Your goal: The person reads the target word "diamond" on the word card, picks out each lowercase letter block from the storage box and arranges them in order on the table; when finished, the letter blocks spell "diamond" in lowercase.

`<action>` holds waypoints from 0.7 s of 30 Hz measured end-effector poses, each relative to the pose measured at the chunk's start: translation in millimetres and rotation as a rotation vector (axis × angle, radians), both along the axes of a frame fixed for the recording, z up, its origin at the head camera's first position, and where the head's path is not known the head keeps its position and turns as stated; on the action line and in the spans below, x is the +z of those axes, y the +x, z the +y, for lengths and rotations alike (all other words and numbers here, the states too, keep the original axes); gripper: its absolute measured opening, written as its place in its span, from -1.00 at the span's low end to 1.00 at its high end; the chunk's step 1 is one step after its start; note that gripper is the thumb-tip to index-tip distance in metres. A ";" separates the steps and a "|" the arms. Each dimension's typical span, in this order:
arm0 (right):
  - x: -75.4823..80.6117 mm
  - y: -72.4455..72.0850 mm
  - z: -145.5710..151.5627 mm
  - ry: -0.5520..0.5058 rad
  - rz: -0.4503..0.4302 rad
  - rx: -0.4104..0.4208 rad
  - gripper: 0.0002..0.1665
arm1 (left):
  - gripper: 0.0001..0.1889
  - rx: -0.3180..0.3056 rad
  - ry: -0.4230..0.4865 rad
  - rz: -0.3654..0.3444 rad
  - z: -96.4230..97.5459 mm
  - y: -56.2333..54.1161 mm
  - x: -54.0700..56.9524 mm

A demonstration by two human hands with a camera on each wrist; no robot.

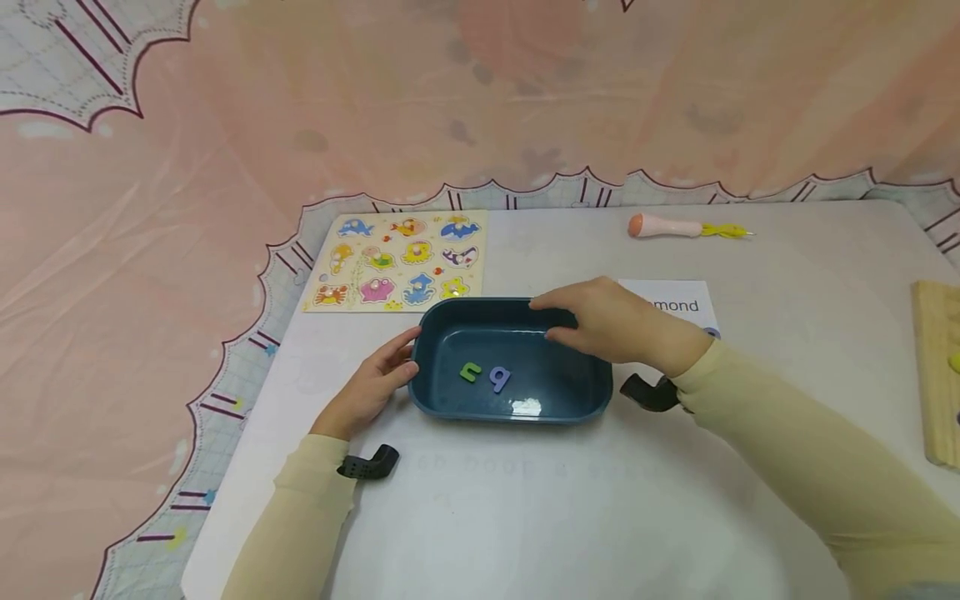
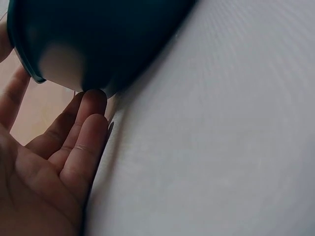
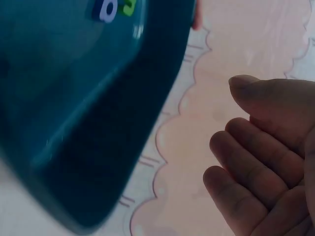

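Note:
A dark blue-green rectangular tray (image 1: 555, 383) stands on the white table. Inside it lie a small green letter (image 1: 470, 372) and a small purple letter (image 1: 499, 379), both left of the middle. My left hand (image 1: 371, 387) touches the tray's left end from outside, thumb and fingertips against the wall. In the left wrist view, fingers (image 2: 81, 142) reach toward the tray's underside (image 2: 108, 39). Over the back right corner hovers my right hand (image 1: 611, 325), fingers loosely bent. The right wrist view has a gap between that hand (image 3: 266, 147) and the tray wall (image 3: 138, 113).
Behind the tray lies a sea-animal peg puzzle board (image 1: 397, 260). A printed card (image 1: 667, 292) is partly hidden by the right hand. Farther back is a pink-handled tool with a yellow cord (image 1: 667, 226). A wooden board (image 1: 933, 375) sits at the right edge.

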State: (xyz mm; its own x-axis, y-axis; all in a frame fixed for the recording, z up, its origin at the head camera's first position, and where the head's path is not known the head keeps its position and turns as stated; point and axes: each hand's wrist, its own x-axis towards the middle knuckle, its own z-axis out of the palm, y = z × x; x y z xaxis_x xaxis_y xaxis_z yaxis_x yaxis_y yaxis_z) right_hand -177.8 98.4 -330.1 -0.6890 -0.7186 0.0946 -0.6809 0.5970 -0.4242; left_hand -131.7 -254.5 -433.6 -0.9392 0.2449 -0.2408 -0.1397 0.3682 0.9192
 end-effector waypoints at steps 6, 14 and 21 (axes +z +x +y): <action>-7.0 -1.4 -22.1 0.019 -0.021 0.049 -0.50 | -0.32 0.010 0.018 -0.010 0.2 -0.6 -0.9; -12.8 -6.8 -39.1 0.044 -0.087 0.070 -0.52 | -0.33 0.009 0.018 -0.005 -1.1 -1.1 -2.1; -20.8 -13.1 -50.7 0.069 -0.144 0.082 -0.53 | -0.35 0.003 0.017 0.013 1.3 0.6 0.6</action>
